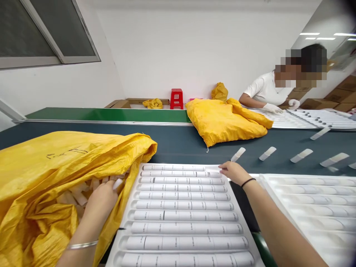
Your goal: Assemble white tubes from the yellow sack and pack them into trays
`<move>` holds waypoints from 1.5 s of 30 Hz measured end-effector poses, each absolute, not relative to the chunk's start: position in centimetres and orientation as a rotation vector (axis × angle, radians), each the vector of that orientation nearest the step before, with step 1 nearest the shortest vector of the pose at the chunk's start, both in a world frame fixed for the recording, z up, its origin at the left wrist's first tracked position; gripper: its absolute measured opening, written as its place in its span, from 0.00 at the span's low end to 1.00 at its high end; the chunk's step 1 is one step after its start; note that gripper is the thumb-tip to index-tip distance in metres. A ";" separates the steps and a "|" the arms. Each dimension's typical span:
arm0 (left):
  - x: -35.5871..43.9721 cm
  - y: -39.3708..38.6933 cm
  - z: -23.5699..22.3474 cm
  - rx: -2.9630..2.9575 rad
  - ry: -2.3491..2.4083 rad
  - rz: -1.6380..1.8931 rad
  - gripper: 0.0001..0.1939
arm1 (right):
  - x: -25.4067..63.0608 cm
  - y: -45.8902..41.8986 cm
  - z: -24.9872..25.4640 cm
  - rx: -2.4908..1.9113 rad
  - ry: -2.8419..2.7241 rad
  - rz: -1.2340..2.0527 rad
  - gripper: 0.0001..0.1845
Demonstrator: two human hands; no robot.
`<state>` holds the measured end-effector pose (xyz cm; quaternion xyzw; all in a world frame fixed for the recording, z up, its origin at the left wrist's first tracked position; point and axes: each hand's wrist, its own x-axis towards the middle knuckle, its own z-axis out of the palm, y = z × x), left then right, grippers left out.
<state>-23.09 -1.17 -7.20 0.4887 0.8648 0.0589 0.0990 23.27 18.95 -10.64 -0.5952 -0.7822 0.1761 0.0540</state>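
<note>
Head view: your left hand (102, 196) grips a white tube (118, 183) at the yellow sack's (83, 146) mouth; right hand (235, 172) at the tray's (115, 246) far right corner, can't tell its grip. Tube's probably light, stiff, slick; hold mid-barrel.

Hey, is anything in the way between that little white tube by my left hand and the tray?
Yes: the right edge of the yellow bag lies between the white tube at your left hand and the tray. Nothing else shows between them.
</note>
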 end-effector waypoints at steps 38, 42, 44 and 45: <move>-9.0 -5.0 -0.7 1.818 1.556 1.075 0.14 | 13.2 4.6 -0.7 -0.472 -2.269 0.690 0.17; -8.4 -5.0 -1.1 2.013 1.564 1.220 0.13 | 13.1 4.4 -1.4 -0.571 -2.195 0.759 0.13; -8.3 -5.0 -1.2 2.095 1.560 1.256 0.13 | 13.2 4.4 -1.5 -0.634 -2.182 0.801 0.12; -8.3 -5.0 -1.2 2.128 1.561 1.268 0.14 | 13.3 4.5 -1.4 -0.659 -2.176 0.817 0.12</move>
